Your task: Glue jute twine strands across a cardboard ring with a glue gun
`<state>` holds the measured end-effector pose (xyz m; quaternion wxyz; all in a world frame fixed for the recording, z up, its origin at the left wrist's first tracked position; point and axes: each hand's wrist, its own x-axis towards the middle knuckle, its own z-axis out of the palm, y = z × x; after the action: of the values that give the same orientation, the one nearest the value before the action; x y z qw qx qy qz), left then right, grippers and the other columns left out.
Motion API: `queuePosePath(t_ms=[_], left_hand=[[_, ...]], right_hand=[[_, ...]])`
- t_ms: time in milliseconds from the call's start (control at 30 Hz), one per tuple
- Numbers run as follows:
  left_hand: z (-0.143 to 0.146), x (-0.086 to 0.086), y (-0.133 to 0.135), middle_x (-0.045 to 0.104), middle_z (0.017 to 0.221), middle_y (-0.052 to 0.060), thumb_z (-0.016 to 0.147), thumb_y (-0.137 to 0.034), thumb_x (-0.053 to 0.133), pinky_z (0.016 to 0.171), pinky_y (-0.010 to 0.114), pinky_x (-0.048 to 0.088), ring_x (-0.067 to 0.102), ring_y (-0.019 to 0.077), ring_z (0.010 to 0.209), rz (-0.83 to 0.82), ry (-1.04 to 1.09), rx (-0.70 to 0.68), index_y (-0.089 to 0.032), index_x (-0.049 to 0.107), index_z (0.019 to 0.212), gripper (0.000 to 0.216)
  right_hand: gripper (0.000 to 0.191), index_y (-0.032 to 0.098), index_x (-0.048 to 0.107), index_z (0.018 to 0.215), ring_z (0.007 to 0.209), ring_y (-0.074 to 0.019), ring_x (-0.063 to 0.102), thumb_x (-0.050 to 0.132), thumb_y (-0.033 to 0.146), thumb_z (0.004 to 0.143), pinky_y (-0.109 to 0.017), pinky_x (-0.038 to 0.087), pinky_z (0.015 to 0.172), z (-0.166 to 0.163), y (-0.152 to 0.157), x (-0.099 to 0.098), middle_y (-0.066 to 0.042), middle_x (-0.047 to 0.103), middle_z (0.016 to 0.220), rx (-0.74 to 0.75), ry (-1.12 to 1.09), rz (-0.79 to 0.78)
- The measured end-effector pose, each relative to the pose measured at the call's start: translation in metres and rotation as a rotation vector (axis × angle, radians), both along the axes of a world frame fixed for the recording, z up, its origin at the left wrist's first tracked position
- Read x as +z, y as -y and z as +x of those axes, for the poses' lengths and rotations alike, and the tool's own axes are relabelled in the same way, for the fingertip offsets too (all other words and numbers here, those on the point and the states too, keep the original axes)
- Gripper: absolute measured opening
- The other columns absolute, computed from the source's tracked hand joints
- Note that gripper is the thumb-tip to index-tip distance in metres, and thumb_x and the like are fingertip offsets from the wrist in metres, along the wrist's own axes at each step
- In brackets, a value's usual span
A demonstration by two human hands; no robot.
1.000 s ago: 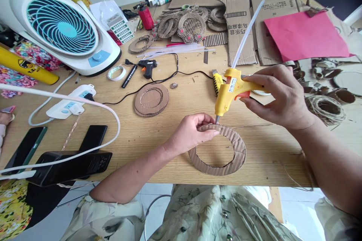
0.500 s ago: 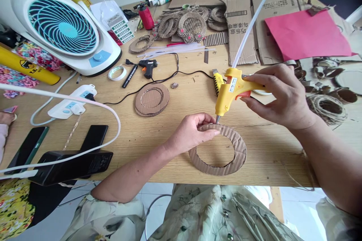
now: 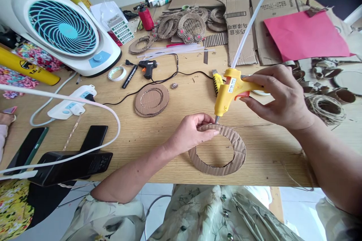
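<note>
My left hand (image 3: pixel 199 130) pinches the upper left rim of a corrugated cardboard ring (image 3: pixel 237 158), thumb on top. The ring is at the table's front edge, tilted or flat, I cannot tell which. In my right hand (image 3: pixel 283 98) is a yellow hot glue gun (image 3: pixel 227 92), its handle gripped and a finger near the orange trigger. A long translucent glue stick (image 3: pixel 247 34) rises from the gun's back end. The metal nozzle points down at the ring's upper rim, close by my left fingertips. Whether glue is coming out is too small to see.
Left of my hands lie stacked cardboard rings (image 3: pixel 152 99), a black glue gun (image 3: pixel 148 68), a tape roll (image 3: pixel 117 73) and a yellow cutter (image 3: pixel 217 82). A fan (image 3: pixel 65 34) and power strip (image 3: pixel 72 101) stand farther left. Twine (image 3: pixel 325 109) lies right; another person's hand (image 3: pixel 7 118) shows far left.
The glue gun's nozzle has shifted very slightly left along the ring's rim. Both hands keep their grips, and the ring stays nearly in place.
</note>
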<state>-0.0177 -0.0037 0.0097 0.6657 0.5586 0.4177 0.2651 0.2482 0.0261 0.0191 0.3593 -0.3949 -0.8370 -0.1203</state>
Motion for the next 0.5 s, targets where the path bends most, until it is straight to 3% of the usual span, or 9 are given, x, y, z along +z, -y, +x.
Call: queuePosePath(t_ms=[500], left_hand=[[-0.0008, -0.0021, -0.0008, 0.064, 0.083, 0.001, 0.074, -0.024, 0.076, 0.063, 0.02, 0.041, 0.054, 0.0071, 0.069, 0.001, -0.024, -0.006, -0.012, 0.064, 0.092, 0.025]], right_hand=[[0.059, 0.031, 0.049, 0.14, 0.096, -0.0283, 0.062, 0.07, 0.035, 0.086, -0.049, 0.051, 0.082, 0.001, -0.0009, 0.0006, -0.008, 0.063, 0.11, -0.014, 0.022, 0.012]])
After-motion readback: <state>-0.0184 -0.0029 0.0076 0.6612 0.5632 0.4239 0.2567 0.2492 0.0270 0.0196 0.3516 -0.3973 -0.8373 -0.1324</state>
